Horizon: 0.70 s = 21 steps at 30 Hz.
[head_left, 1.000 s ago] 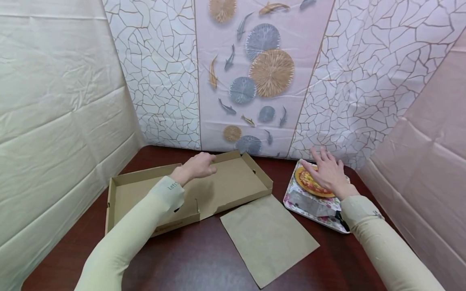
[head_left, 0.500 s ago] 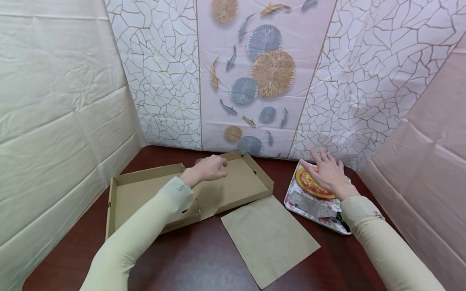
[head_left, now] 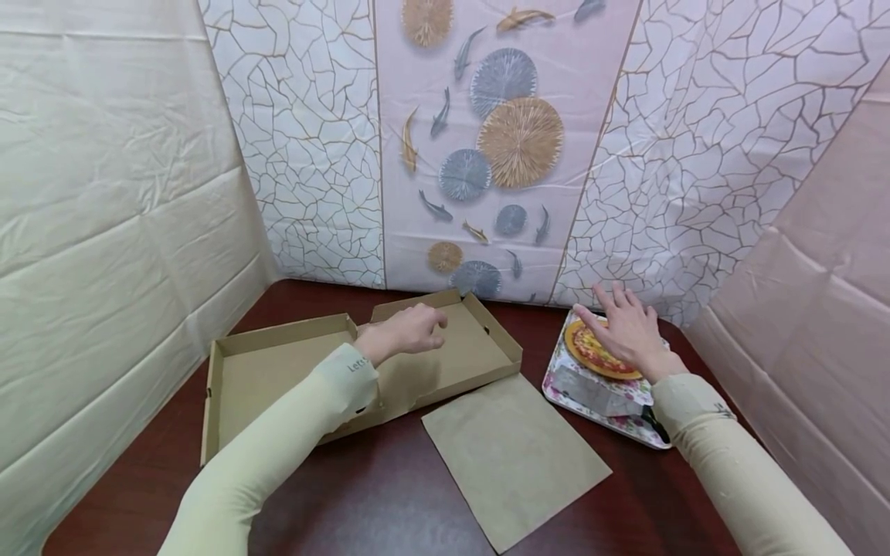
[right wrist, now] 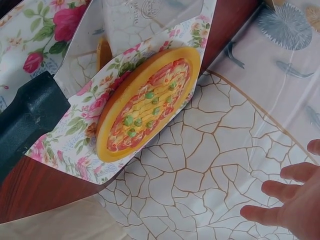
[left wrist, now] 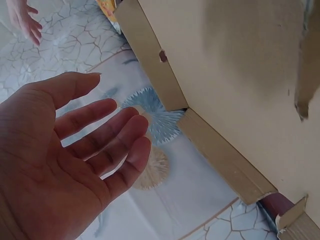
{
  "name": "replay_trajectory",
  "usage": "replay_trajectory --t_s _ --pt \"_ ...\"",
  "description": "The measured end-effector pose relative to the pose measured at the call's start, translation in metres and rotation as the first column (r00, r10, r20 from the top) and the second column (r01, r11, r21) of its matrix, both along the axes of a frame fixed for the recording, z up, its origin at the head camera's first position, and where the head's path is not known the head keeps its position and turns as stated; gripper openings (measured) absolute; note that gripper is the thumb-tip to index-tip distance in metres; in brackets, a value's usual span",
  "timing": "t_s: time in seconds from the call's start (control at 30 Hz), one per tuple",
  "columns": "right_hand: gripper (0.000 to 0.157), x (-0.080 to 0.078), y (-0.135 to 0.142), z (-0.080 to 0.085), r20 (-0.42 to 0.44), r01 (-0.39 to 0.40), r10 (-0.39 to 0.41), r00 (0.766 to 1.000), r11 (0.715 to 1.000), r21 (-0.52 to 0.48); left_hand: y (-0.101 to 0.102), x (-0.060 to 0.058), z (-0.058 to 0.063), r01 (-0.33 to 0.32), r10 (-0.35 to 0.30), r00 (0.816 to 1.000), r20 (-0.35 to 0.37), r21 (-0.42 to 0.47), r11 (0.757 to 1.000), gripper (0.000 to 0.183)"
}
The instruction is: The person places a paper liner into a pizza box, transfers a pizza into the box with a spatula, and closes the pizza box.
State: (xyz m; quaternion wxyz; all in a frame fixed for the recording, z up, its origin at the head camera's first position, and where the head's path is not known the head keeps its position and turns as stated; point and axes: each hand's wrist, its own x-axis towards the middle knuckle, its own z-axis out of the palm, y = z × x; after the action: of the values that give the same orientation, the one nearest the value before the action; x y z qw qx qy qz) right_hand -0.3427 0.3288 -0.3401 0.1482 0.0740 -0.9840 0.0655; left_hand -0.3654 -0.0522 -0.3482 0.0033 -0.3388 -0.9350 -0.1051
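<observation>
My left hand (head_left: 410,330) hovers above an opened cardboard pizza box (head_left: 267,367), its fingers loosely bent and holding nothing. In the left wrist view the palm (left wrist: 60,160) faces the camera, beside the box's side wall (left wrist: 150,55). Over at the right, my right hand (head_left: 629,332) is spread above a flower-patterned tray (head_left: 552,374), fingers apart. A small pizza (head_left: 598,359) with a yellow crust lies on that tray, partly covered by the hand in the head view. Next to the pizza is a wide, shiny metal blade (right wrist: 150,20) with a dark handle (right wrist: 30,120).
A square sheet of brown paper (head_left: 514,463) lies on the dark red table (head_left: 348,494), between box and tray. Its upper edge meets the box's front wall. Fabric-like walls (head_left: 125,232) enclose the table at the left, back and right.
My left hand has moved to the right and slightly nearer, from over the box's middle to over its right half. The right hand stays in place above the tray.
</observation>
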Motion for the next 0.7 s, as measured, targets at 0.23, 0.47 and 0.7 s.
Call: replay_trajectory --t_s 0.23,0.47,0.7 --pt "0.079 -0.002 0.0 -0.002 -0.001 -0.002 0.002 1.0 1.0 -0.001 0.012 0.007 -0.001 0.045 -0.045 0.999 -0.008 0.007 0.999 0.023" --pt "0.081 -0.002 -0.001 -0.001 -0.008 0.002 -0.002 1.0 1.0 -0.01 0.023 0.012 -0.003 0.064 -0.066 0.997 -0.031 -0.036 0.997 0.024" --pt "0.081 -0.003 -0.002 -0.002 0.002 -0.001 0.001 1.0 1.0 -0.011 0.029 0.018 -0.002 0.051 -0.051 0.999 -0.006 -0.05 0.997 0.024"
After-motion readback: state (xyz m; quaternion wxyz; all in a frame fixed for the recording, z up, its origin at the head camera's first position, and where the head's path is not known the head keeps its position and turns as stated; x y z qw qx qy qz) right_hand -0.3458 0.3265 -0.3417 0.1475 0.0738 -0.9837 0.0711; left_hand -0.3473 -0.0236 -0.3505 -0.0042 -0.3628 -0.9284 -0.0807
